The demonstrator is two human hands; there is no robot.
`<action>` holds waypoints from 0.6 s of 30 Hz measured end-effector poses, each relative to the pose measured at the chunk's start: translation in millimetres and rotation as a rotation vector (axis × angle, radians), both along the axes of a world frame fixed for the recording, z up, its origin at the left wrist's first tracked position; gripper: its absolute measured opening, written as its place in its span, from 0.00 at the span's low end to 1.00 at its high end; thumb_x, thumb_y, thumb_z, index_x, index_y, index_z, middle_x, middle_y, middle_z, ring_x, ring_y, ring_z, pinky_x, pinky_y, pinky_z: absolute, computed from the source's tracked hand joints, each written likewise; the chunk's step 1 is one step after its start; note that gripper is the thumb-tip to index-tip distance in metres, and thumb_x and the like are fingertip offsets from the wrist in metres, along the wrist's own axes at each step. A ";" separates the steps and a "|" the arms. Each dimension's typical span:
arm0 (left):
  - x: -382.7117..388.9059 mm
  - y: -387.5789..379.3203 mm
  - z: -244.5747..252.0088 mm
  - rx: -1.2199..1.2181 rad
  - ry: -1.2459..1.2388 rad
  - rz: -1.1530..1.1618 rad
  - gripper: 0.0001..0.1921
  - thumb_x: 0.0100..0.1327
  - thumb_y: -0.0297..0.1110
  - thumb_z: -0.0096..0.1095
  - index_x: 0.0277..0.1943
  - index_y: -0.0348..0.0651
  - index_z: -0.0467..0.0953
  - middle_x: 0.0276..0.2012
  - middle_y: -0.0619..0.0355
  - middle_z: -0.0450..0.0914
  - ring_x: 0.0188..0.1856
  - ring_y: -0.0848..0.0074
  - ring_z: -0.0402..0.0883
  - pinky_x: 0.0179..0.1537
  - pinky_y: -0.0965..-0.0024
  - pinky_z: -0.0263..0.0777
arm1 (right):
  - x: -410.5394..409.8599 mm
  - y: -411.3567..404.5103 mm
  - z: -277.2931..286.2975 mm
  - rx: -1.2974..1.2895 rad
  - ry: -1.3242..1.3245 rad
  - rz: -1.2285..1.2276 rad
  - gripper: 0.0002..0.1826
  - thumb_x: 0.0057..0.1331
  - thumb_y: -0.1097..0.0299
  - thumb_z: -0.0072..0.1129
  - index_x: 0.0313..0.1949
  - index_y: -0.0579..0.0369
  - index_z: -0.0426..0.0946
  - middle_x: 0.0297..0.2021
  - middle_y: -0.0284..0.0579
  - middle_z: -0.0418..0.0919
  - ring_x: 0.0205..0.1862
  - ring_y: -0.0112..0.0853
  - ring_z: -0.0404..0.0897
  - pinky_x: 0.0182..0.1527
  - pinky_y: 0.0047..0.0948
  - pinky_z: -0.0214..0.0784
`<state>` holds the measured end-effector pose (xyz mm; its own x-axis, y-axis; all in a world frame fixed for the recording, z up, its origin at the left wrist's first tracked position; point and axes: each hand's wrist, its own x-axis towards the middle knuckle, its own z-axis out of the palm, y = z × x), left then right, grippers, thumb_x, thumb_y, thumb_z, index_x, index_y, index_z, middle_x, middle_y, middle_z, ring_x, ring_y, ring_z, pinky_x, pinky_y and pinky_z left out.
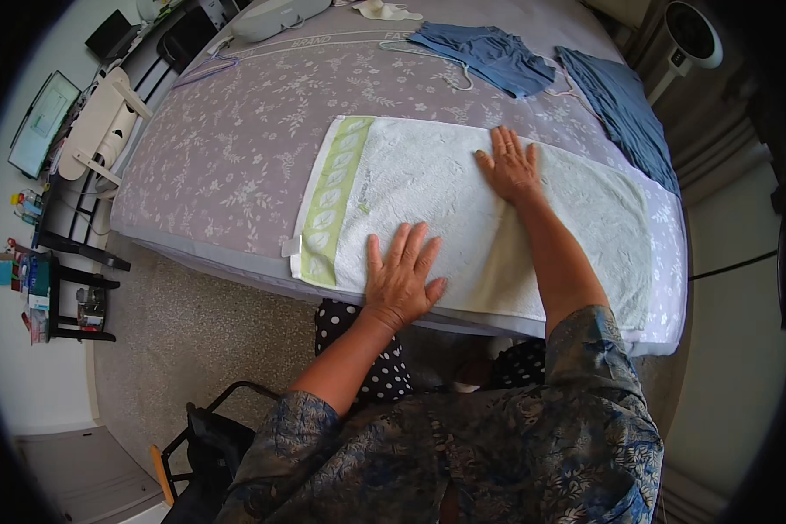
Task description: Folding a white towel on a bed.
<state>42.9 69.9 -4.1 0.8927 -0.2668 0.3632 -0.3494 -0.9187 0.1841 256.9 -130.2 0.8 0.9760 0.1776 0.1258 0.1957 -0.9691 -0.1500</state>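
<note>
A white terry towel (432, 164) lies spread on the bed's floral sheet (236, 144). Along its left end runs a green band with leaf shapes, and a small white tag sticks out at the lower left corner. My left hand (403, 278) rests palm down, fingers apart, on the towel's near edge, right of the green band. Farther away, my right hand (512, 164) is spread flat by the towel's far edge. Neither hand grips anything. The towel's near edge reaches the side of the mattress.
Blue garments (481, 59) (629, 118) and hangers lie on the bed's far side. A white fan (694, 36) stands at the far right. At left are an ironing-board-like white piece (98, 124) and a black stool (82, 285); a black folding chair (216, 439) is behind.
</note>
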 end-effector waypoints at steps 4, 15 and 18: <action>0.8 0.3 -2.6 0.031 -0.019 0.006 0.32 0.57 0.51 0.56 0.63 0.49 0.64 0.67 0.54 0.57 0.69 0.62 0.53 0.64 0.37 0.38 | -56.1 -1.5 5.0 -0.025 0.027 0.095 0.37 0.68 0.39 0.32 0.69 0.50 0.50 0.70 0.41 0.48 0.73 0.33 0.43 0.71 0.46 0.27; -20.0 -1.4 -13.7 0.097 -0.058 0.026 0.32 0.62 0.50 0.52 0.66 0.47 0.58 0.69 0.58 0.55 0.71 0.65 0.51 0.65 0.40 0.38 | -225.6 -11.2 7.7 -0.062 -0.005 0.292 0.35 0.70 0.41 0.30 0.69 0.48 0.50 0.70 0.38 0.48 0.73 0.33 0.44 0.71 0.48 0.28; -38.3 0.5 -16.3 0.090 -0.063 -0.029 0.33 0.61 0.49 0.54 0.66 0.45 0.58 0.69 0.58 0.55 0.71 0.65 0.51 0.66 0.41 0.38 | -260.5 -14.8 1.9 -0.040 -0.017 0.328 0.34 0.67 0.47 0.42 0.69 0.47 0.51 0.70 0.36 0.49 0.72 0.33 0.45 0.71 0.47 0.31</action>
